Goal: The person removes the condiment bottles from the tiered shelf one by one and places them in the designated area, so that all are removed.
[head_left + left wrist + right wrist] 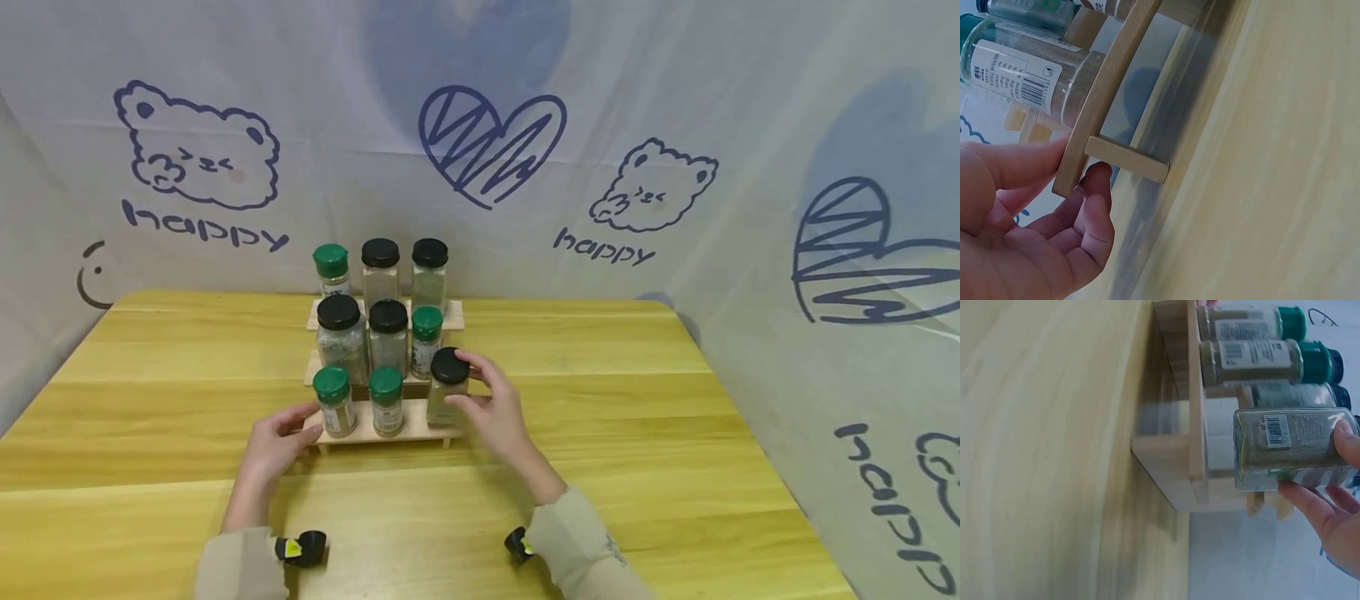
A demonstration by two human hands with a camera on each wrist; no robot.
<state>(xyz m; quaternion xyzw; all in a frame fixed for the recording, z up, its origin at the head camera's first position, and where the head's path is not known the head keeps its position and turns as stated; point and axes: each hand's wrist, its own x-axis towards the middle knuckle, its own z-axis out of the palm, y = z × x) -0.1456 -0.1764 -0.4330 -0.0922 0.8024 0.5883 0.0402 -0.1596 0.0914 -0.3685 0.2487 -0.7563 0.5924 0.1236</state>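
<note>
My left hand (277,446) pinches the left end of the front step of a wooden spice rack (412,432). In the left wrist view, the thumb lies on top of the board (1124,59) and the curled fingers are below it, next to a short leg (1127,157). My right hand (498,412) grips a square glass spice jar (1291,447) with a black lid (450,366). Its base is a little above the front step, at the right end, as the right wrist view shows. Two green-lidded jars (335,408) (387,408) stand on that same step.
Behind, the middle step holds two black-lidded jars (342,342) (388,342) and a green-lidded one (426,342). On the back step are a green-lidded jar (332,265) and two black-lidded ones (381,275) (429,275). A printed curtain (495,250) hangs behind the wooden table (600,467).
</note>
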